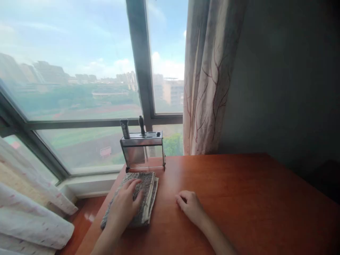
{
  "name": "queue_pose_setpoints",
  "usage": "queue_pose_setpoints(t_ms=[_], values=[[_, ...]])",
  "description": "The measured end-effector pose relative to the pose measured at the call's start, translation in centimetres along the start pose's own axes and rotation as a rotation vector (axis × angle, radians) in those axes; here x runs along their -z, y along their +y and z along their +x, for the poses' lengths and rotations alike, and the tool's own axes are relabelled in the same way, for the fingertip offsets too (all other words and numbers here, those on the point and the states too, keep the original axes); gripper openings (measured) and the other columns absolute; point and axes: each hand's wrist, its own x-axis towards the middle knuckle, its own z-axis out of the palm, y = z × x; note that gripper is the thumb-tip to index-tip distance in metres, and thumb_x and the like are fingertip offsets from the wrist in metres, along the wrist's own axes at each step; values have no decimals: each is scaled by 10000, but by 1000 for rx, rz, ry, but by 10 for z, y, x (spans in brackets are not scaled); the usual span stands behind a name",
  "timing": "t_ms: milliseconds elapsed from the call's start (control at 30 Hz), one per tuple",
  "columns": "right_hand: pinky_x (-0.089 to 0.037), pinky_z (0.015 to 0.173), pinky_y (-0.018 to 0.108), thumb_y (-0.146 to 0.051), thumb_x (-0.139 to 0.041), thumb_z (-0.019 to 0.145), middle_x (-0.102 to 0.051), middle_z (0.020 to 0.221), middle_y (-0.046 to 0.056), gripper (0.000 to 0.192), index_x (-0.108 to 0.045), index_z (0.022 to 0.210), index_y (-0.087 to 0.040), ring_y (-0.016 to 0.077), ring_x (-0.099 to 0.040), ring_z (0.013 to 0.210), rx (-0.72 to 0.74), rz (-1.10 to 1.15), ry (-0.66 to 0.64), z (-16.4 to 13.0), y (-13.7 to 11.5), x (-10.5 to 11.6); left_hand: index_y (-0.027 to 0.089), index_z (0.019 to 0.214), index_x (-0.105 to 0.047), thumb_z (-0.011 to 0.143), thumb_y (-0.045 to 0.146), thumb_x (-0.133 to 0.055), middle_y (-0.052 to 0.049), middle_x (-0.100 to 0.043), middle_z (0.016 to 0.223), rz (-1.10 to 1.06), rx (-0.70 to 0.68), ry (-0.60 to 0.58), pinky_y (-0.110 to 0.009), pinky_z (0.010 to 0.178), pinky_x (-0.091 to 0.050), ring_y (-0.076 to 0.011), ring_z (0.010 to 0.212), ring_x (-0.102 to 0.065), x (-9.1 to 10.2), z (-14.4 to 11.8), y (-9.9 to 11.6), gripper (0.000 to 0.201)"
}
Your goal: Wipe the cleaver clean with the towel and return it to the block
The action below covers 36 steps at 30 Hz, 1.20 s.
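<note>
My left hand (124, 203) lies flat, fingers spread, on top of a folded grey speckled cloth (148, 193) that rests on the left part of the reddish wooden table (239, 198). Palm down on the bare table, my right hand (190, 204) rests to the right of the cloth with its fingers loosely curled and nothing in it. Just beyond the cloth stands a clear knife holder (143, 150) with a metal top and two dark handles sticking out.
A large window (79, 88) runs behind the table's far left edge. A patterned curtain (209, 78) hangs at the back, and a dark wall (287, 81) lies to the right. White bedding (32, 212) lies at lower left, beside the table's left edge.
</note>
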Motion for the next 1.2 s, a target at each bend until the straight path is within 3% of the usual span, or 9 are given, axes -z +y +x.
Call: queue_pose_setpoints(t_ms=[167,300,467,667,800,900,1000,1100,1200], values=[[-445,636,248,-188,-526,813,-709,753,57,189,-708,863,-169,182,-643,684,-73,-39,58,1,0,-7,161,1224,-593,855,378,-403,-144,-631,1181,116,261,-142,-457,954,-451,-315,1054,-624,15,-7,-84,469],[-478,608,256,-199,-494,829,-709,721,49,215,-698,896,-179,184,-660,646,-129,-7,52,0,0,-11,221,1277,-555,840,381,-416,-85,-614,1291,-77,242,-215,-447,1023,-407,-302,1221,-539,10,-14,-98,486],[-522,632,281,-272,-493,850,-709,878,60,289,-646,1074,-170,178,-667,648,-160,84,19,-6,-7,-4,187,1272,-561,829,358,-432,-103,-632,1256,-206,115,-267,-421,1027,-411,-281,1189,-558,-9,-18,-36,491],[-453,968,360,-221,-474,826,-602,1231,169,469,-537,1274,-97,278,-591,1139,-193,-268,164,-29,2,24,156,1332,-508,843,340,-455,-152,-587,1259,-237,45,-417,-394,969,-442,-276,1104,-597,-41,-27,57,524],[-467,945,334,-205,-445,826,-594,1225,189,479,-538,1279,-79,277,-596,1140,-260,-457,143,-47,20,44,192,1371,-457,860,349,-455,-144,-549,1306,-242,-22,-475,-377,939,-454,-274,1091,-603,-54,-33,89,534],[-470,943,349,-237,-454,835,-607,1194,178,476,-542,1281,-97,281,-610,1112,-285,-527,105,-52,25,60,245,1378,-450,859,391,-482,-118,-564,1306,-268,-65,-499,-378,921,-462,-278,1084,-609,-57,-32,90,540],[-446,979,395,-286,-472,844,-586,1223,182,492,-530,1295,-98,304,-584,1142,-249,-544,122,-40,18,75,236,1311,-514,858,429,-488,-104,-648,1182,-336,-25,-421,-377,878,-489,-270,1031,-631,-50,-16,67,493],[-408,1033,412,-305,-491,841,-538,1315,170,508,-511,1315,-122,303,-524,1223,-167,-472,170,-8,1,80,163,1143,-592,832,474,-485,-136,-671,1077,-406,169,-119,-390,767,-530,-266,882,-663,-30,16,22,452],[-411,1040,407,-292,-508,829,-505,1370,176,570,-450,1365,-110,281,-518,1236,-89,-276,113,38,-21,69,117,1173,-557,754,468,-564,-174,-645,1134,-575,370,165,-433,909,-491,-303,1044,-627,-1,52,-24,546]])
